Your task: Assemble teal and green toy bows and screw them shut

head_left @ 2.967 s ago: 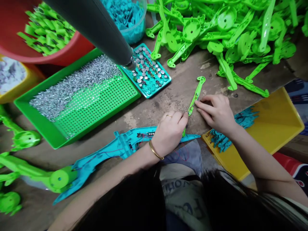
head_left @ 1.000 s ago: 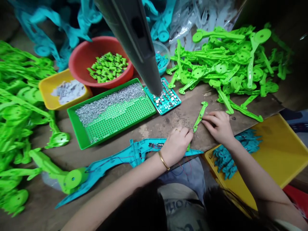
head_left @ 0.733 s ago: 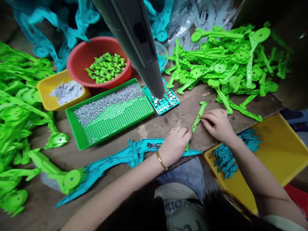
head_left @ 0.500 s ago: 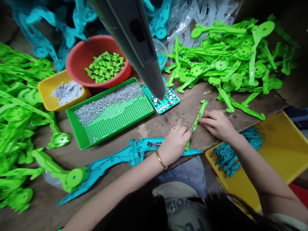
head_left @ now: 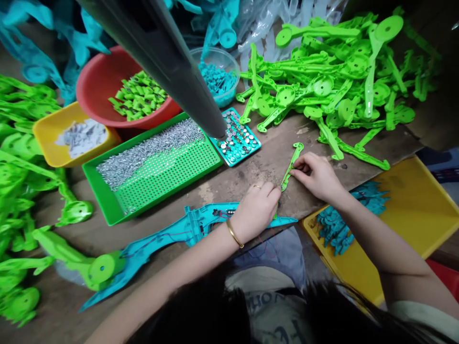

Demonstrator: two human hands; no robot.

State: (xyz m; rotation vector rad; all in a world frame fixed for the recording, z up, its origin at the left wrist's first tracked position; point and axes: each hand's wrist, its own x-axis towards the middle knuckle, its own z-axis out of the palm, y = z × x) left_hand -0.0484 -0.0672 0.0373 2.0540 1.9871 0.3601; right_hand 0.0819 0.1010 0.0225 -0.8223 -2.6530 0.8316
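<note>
A slim bright green plastic piece with hooked ends (head_left: 294, 155) is held slantwise over the table's front edge. My left hand (head_left: 261, 205), with a gold bangle and a ring, is closed around its lower part and covers much of it. My right hand (head_left: 315, 176) pinches thumb and fingertips together against the strip's right edge; whatever is between them is too small to make out. Beneath my left hand and forearm lies a long blue plastic shell (head_left: 172, 234), open side up, with thin wires and a small spring inside.
A green perforated tray of screws (head_left: 179, 186), a small blue tray of silvery discs (head_left: 247, 155) and a red bowl of green parts (head_left: 91, 86) stand beyond. A grey tube (head_left: 179, 71) slants down over them. Green parts (head_left: 344, 81) heap right; a yellow bin (head_left: 412, 205) sits below.
The whole view has shifted slightly, so the trays and bowl appear further left. My right fingers have moved a little up along the green strip and curled tighter; my left hand keeps its hold.
</note>
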